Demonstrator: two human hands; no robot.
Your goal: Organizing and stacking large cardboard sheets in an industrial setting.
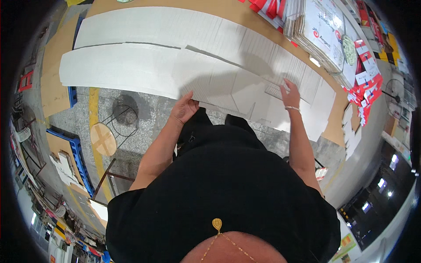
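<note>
Cardboard sheets [144,65], white and flat, lie overlapped across the brown table [245,17], reaching its near edge. Round stool [103,139] stands on the floor at far left. Left hand [184,108] grips the near edge of a sheet, fingers curled over it. Right hand [290,94] rests open, fingers spread, on a sheet further right. Printed carton stack [322,33] sits on the table's right end.
</note>
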